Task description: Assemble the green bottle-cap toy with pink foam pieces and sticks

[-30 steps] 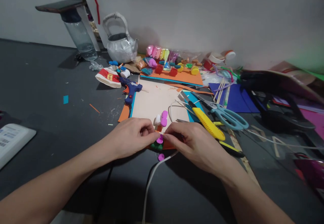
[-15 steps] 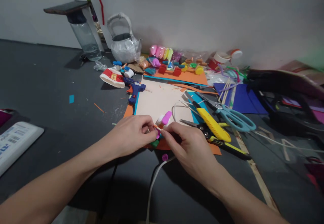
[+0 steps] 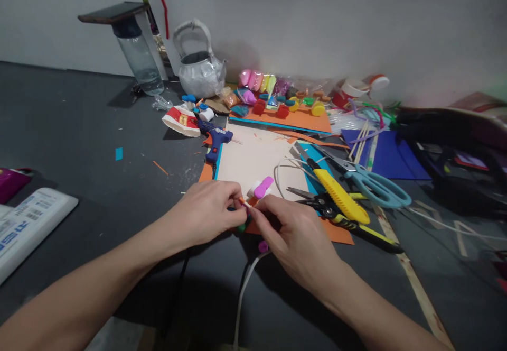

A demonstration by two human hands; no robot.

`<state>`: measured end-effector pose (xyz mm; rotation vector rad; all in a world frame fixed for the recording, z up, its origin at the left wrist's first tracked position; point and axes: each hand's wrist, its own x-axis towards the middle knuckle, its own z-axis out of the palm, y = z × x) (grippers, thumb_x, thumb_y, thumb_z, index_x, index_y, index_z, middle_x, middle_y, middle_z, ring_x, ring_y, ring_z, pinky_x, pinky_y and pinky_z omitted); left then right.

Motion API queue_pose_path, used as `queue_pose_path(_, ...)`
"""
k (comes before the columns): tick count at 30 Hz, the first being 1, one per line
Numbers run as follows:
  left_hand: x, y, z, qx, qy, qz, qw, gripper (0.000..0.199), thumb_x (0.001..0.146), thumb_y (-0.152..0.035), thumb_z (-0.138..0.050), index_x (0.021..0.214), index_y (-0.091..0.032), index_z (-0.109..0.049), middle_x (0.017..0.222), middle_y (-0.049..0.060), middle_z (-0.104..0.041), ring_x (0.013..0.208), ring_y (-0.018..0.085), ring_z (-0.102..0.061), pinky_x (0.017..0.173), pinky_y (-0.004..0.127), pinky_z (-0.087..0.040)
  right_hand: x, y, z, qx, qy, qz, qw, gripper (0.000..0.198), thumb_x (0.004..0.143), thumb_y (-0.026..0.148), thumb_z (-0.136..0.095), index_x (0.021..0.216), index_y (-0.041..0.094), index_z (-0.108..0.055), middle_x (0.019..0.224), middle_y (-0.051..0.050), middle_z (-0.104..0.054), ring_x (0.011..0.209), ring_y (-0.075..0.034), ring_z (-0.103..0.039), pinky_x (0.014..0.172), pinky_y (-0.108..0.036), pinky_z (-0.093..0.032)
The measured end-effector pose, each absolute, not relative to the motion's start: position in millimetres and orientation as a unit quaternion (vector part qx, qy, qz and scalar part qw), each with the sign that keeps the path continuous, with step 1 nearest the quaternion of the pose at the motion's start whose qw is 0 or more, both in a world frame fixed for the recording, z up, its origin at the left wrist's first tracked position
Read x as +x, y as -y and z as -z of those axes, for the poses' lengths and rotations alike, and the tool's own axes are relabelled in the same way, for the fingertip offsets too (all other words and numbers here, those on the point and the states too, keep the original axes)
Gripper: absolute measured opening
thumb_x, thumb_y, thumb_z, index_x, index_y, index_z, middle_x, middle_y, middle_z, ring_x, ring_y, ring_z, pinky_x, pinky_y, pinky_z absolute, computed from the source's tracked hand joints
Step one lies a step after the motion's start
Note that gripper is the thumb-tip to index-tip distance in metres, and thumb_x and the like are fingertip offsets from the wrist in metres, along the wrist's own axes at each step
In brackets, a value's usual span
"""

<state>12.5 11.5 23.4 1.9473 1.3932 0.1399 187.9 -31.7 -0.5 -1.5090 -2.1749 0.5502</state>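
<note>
Between the fingertips of both hands is a small, thin orange-and-white piece (image 3: pixel 244 202), too small to name. My left hand (image 3: pixel 216 208) pinches its orange end from the left. From the right, my right hand (image 3: pixel 295 229) has thumb and forefinger closed at its pale end. Just beyond my fingertips lies a pink clay piece (image 3: pixel 263 187) beside something white. A bit of green shows under my left fingers, mostly hidden. A small magenta clay lump (image 3: pixel 263 246) sits below my right hand. Under it all is a cream paper sheet (image 3: pixel 247 155).
To the right lie a yellow utility knife (image 3: pixel 343 197), black-and-yellow pliers (image 3: pixel 356 229) and blue-handled scissors (image 3: pixel 380 187). A blue glue gun (image 3: pixel 216 142) rests on the left. Behind stand a kettle (image 3: pixel 202 73), a water bottle (image 3: pixel 140 63) and colourful clay packets (image 3: pixel 257 80). A white cord (image 3: pixel 242 298) runs in front.
The whole scene has shifted slightly to the right as the camera turned. Both hands keep their pinch on the small piece, and my right fingertips sit a little lower and closer to my left ones.
</note>
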Motion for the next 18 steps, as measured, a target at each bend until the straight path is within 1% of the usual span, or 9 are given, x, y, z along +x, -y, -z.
queue_pose_path(6, 12.9, -10.2, -19.8, 0.757, -0.539, -0.064, 0.363, 0.011, 0.076, -0.029, -0.055, 0.067, -0.022, -0.053, 0.06, -0.005, -0.048, 0.058, 0.013, -0.042, 0.053, 0.026, -0.025, 187.6, 32.1, 0.6, -0.546, 0.787, -0.192, 0.214, 0.026, 0.096, 0.028, -0.051, 0.072, 0.021, -0.057, 0.063, -0.001, -0.064, 0.053, -0.013, -0.052, 0.055, -0.027, -0.03)
queue_pose_path(10, 6.9, -14.2, -24.8, 0.76, -0.528, -0.05, 0.377, 0.021, 0.082, -0.036, -0.055, 0.066, -0.022, -0.053, 0.059, -0.006, -0.049, 0.057, 0.013, -0.043, 0.053, 0.026, -0.026, 189.7, 30.6, -0.6, -0.546, 0.779, -0.214, 0.223, 0.025, 0.096, 0.028, -0.052, 0.073, 0.021, -0.059, 0.063, 0.0, -0.064, 0.053, -0.012, -0.051, 0.055, -0.026, -0.031)
queue_pose_path(12, 0.2, -18.7, -27.9, 0.756, -0.518, -0.06, 0.395, 0.021, 0.085, -0.041, -0.055, 0.075, -0.023, -0.059, 0.064, -0.006, -0.053, 0.06, 0.014, -0.047, 0.054, 0.026, -0.03, 192.1, 29.8, -1.4, -0.543, 0.772, -0.233, 0.234, 0.024, 0.096, 0.028, -0.053, 0.074, 0.021, -0.06, 0.064, 0.001, -0.064, 0.055, -0.012, -0.051, 0.056, -0.025, -0.032)
queue_pose_path(14, -7.1, -23.8, -30.4, 0.75, -0.509, -0.079, 0.414, 0.02, 0.088, -0.04, -0.053, 0.094, -0.025, -0.063, 0.074, -0.005, -0.059, 0.067, 0.015, -0.053, 0.059, 0.026, -0.035, 195.3, 28.8, -2.2, -0.539, 0.768, -0.246, 0.243, 0.024, 0.096, 0.028, -0.054, 0.074, 0.02, -0.06, 0.067, 0.001, -0.065, 0.057, -0.011, -0.052, 0.057, -0.024, -0.033)
queue_pose_path(16, -12.3, -28.2, -31.2, 0.764, -0.467, -0.072, 0.439, 0.025, 0.088, -0.037, -0.055, 0.109, -0.026, -0.062, 0.09, -0.004, -0.064, 0.08, 0.016, -0.057, 0.068, 0.026, -0.04, 198.7, 27.4, -3.3, -0.534, 0.77, -0.25, 0.244, 0.024, 0.096, 0.028, -0.054, 0.075, 0.02, -0.061, 0.068, 0.001, -0.066, 0.058, -0.011, -0.053, 0.058, -0.024, -0.033)
queue_pose_path(18, -13.7, -31.0, -29.3, 0.784, -0.403, -0.048, 0.47, 0.034, 0.084, -0.034, -0.063, 0.116, -0.025, -0.061, 0.104, -0.002, -0.064, 0.091, 0.017, -0.058, 0.076, 0.025, -0.042, 201.8, 25.3, -4.7, -0.526, 0.775, -0.255, 0.239, 0.023, 0.096, 0.028, -0.054, 0.076, 0.02, -0.062, 0.067, 0.002, -0.066, 0.058, -0.011, -0.052, 0.058, -0.024, -0.033)
